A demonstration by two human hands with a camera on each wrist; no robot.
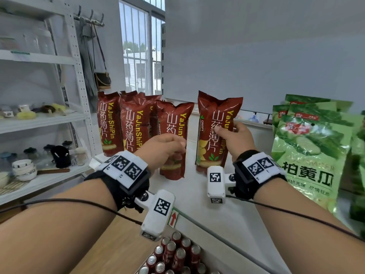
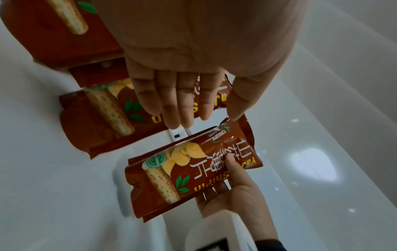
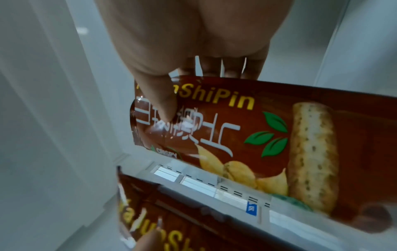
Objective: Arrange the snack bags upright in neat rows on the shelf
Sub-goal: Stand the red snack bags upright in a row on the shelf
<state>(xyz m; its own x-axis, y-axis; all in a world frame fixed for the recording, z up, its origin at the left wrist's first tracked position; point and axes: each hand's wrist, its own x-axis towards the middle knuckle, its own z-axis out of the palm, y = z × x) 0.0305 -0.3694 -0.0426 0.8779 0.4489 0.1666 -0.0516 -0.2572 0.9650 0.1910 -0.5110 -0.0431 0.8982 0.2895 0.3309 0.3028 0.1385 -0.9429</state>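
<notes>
- R hand (image 1: 233,135) pinches a red-brown snack bag (image 1: 216,133) at mid-height: thumb on the printed front, fingers (image 3: 227,68) curled behind. Bag upright on the white shelf (image 1: 199,194), apart from the others.
- L hand (image 1: 164,149) holds nothing; fingers (image 2: 171,101) straight, together, just in front of the nearest bag of the red row (image 1: 173,139).
- Row of same bags stands to the left of the R fingers; green cucumber bags (image 1: 308,147) to their right.
- Likely step: slide the held bag toward the row. Best w/ base flat on the shelf and grip kept mid-height so the top doesn't fold.
- L fingers could brace the end bag so it won't tip when the new one meets it.
- Print should face front, edges in line w/ neighbours.
</notes>
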